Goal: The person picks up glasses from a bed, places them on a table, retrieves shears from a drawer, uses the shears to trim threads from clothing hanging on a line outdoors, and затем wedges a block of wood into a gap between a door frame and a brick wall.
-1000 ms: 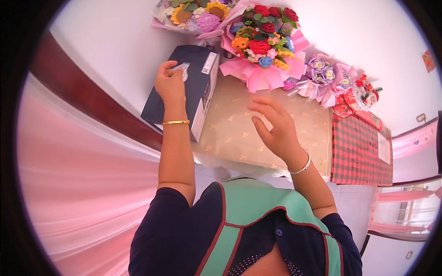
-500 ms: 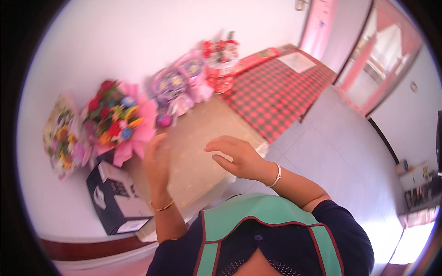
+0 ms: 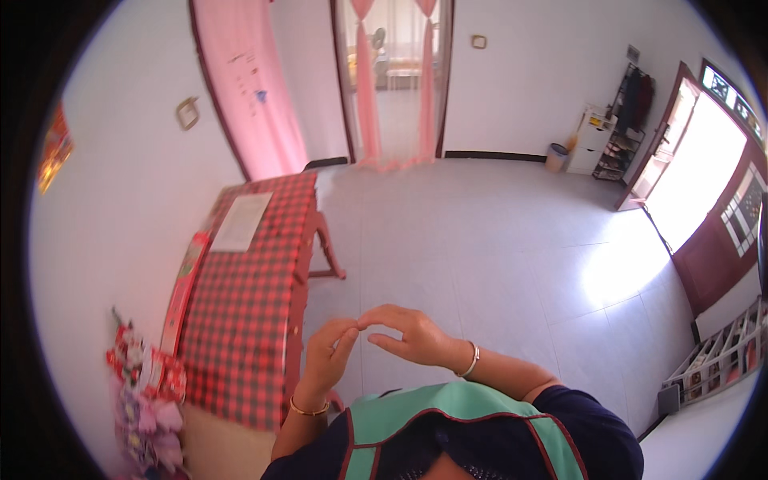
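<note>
We hold our left hand (image 3: 326, 356) and right hand (image 3: 414, 336) half curled, fingertips meeting or almost so, with nothing visible in either. The checked table (image 3: 240, 312) stands just left of our left hand, its long edge running forward past it; a reddish leg (image 3: 325, 250) juts out ahead of that hand. The grey floor (image 3: 448, 232) spreads wide ahead and rightward of both hands, reaching a metal rack (image 3: 690, 374) well to our right hand's right.
</note>
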`<state>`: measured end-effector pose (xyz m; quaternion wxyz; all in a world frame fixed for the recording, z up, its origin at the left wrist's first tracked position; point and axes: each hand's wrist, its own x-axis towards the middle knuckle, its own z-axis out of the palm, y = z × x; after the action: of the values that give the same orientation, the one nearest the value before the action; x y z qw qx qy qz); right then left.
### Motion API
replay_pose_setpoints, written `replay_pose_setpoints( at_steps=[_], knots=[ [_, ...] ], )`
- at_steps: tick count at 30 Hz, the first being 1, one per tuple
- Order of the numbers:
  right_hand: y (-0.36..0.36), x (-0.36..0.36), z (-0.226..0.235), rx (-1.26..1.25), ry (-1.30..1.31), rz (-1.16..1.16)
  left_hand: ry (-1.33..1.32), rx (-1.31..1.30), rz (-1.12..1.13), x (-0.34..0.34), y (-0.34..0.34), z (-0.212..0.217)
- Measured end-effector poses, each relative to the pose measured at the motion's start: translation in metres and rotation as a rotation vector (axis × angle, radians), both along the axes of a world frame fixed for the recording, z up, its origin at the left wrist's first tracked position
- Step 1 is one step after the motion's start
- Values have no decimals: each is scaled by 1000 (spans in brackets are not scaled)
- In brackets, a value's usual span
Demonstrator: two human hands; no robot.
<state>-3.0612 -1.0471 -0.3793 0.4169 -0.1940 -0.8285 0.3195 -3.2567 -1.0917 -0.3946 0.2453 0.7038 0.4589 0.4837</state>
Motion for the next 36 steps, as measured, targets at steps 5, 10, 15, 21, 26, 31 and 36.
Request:
replay_pose_setpoints(
  at_steps=[5,10,15,21,26,31,36],
  knots=[
    [134,41,-24,-103,9,-179,19,-102,-230,29,162,-19],
    [284,82,-28,-192,5,-306,156,-83,-295,34,334,-14],
    [405,131,5,-268,1,-532,131,-83,-460,57,516,13],
    [561,179,-19,-466,130,-733,54,-156,-587,92,718,5],
    [765,197,-25,-542,193,-577,132,-153,-443,77,877,5],
    [989,178,8,-505,155,-355,-3,-121,-195,49,1031,16],
    [1186,120,8,-463,171,-158,-142,-288,-1,-8,1177,-26]
  ],
)
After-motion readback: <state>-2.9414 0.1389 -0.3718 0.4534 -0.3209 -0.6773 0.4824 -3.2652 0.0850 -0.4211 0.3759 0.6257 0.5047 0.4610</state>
